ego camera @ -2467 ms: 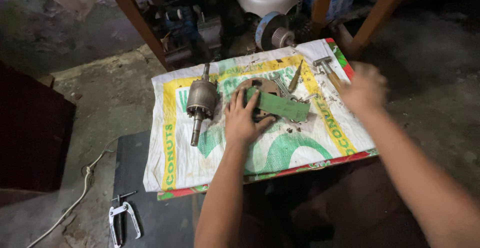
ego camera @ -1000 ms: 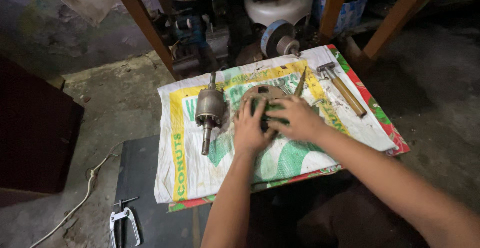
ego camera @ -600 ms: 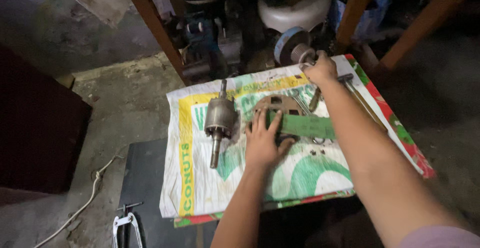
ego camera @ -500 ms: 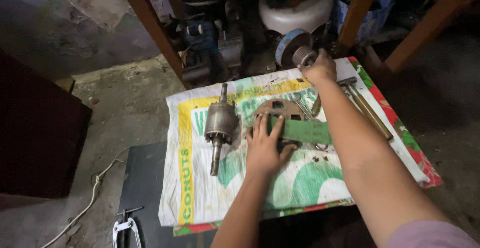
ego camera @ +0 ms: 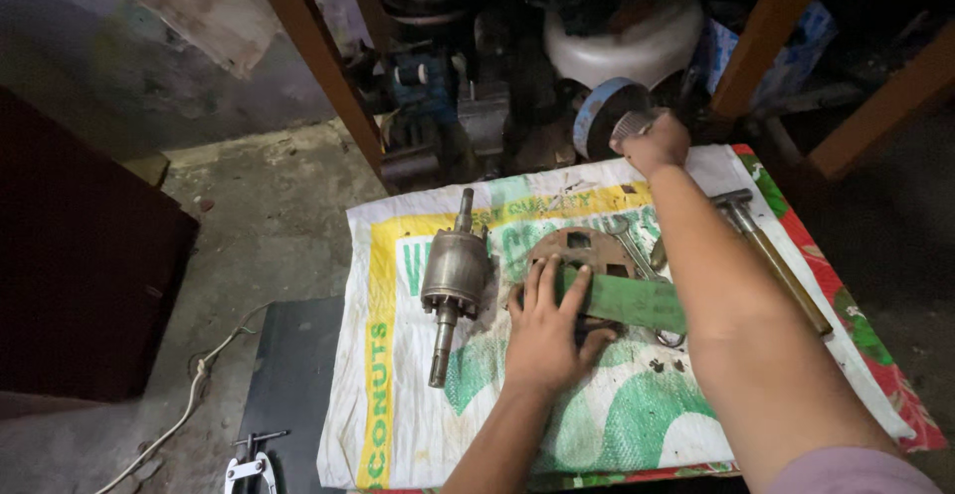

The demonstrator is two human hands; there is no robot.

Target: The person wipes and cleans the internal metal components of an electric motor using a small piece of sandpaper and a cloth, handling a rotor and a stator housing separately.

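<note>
Your left hand [ego camera: 545, 327] lay flat, fingers spread, pressing on the round rusty metal plate [ego camera: 582, 251] and the near end of the green flat bar [ego camera: 625, 300], centre of frame. Bar ran from under your fingers to the right, across the plate's lower edge, tilted slightly down to the right.

Your right hand [ego camera: 657, 142] was up at the top centre-right, past the far edge of the sack, fingers curled tight around a small knurled metal piece [ego camera: 628, 124]. That piece sat right against the blue-rimmed round part [ego camera: 598, 116] of the dark machinery behind the sack. Your forearm crossed over the bar's right end.

Just left of your left hand: the motor rotor [ego camera: 454, 276], lying shaft-down toward the lower frame, near your thumb side but not touching it. A spanner [ego camera: 627, 245] lay beside the plate, partly hidden by your right arm. The hammer [ego camera: 764, 250] with a wooden handle lay right of your arm, head toward the top, well apart from the plate.

All of it sat on the white, green and yellow woven sack [ego camera: 398, 414] spread over the floor. Lower left: a small white clamp tool [ego camera: 249, 466] on a dark mat [ego camera: 293, 375], white cord [ego camera: 199, 395] on the concrete beside it.
</note>
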